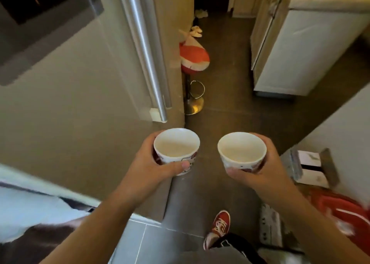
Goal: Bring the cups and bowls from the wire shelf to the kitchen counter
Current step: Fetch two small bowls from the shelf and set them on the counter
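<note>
We see two cups, one in each hand, both held upright out in front of the body over the dark floor (224, 123). The left cup (177, 150) is white with a red-and-white pattern on its outer wall, and its pale inside looks empty. The right cup (242, 151) matches it in shape and pattern, and it too looks empty. The two cups are near each other but do not touch.

Our left hand (152, 167) wraps the left cup from the outer side, thumb lying across the near wall and fingers curled round the far side; that grip is closed on the cup. Our right hand (260, 171) mirrors it, thumb on the near wall below the rim, fingers behind, closed on the right cup. Both forearms reach forward, bare.

To the left stands a tall appliance door with one long metal handle (146, 49). Ahead is one bar stool (193, 63) with a red-and-white seat. One red shoe (219, 226) shows below. At the upper right we see a white cabinet (296, 49).
</note>
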